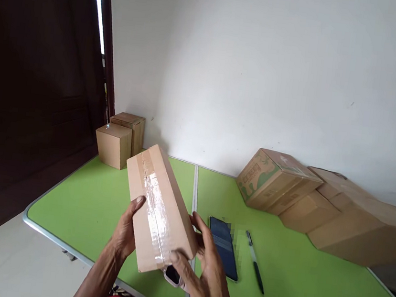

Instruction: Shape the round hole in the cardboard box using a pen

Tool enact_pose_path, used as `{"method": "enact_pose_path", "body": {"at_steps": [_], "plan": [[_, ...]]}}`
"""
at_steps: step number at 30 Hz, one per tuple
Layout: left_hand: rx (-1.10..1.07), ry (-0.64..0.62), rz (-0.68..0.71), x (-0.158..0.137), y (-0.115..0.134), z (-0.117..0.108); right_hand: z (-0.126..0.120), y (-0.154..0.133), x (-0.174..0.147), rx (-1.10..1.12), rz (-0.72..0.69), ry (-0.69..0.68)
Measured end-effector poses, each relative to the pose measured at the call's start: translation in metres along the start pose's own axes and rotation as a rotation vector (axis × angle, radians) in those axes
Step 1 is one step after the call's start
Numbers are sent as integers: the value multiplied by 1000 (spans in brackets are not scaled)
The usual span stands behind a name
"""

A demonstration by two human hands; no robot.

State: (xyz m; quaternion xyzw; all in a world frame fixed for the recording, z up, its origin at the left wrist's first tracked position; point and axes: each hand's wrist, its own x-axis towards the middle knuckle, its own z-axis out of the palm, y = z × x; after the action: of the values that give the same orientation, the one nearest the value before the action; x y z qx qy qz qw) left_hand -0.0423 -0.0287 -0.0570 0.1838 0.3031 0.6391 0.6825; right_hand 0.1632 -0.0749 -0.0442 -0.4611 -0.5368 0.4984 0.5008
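Note:
A long cardboard box (173, 198), its top seam sealed with shiny clear tape, is held tilted above the green table. My left hand (127, 226) grips its left side, thumb over the top edge. At the lower right, my right hand (205, 265) is closed round the near corner, with the thumb on the taped face and fingers along the right side. Part of a small pale-rimmed object with a dark face (172, 275) shows under the near end; its kind and what supports it are hidden. A dark tablet or phone (224, 248) lies beside my right hand.
A pen (255, 261) rests right of the dark device. Two cardboard boxes (113, 145) stand at the back left. Several more, one with green print (261, 178), line the back right. The green folding table (79, 206) meets a white wall; a dark door (37, 75) is at left.

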Motion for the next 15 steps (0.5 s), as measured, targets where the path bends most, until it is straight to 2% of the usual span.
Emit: {"method": "enact_pose_path", "body": {"at_steps": [3,7,13,15], "plan": [[37,34,0,0,-3,10,-2,5,10,94,98,-68],[119,3,15,-1,-2,14,4,3,9,283,163,-87],[171,-72,85,-4,-5,25,8,7,8,883,316,-31],[155,-105,75,-5,-8,31,8,7,8,1010,384,-41]]}}
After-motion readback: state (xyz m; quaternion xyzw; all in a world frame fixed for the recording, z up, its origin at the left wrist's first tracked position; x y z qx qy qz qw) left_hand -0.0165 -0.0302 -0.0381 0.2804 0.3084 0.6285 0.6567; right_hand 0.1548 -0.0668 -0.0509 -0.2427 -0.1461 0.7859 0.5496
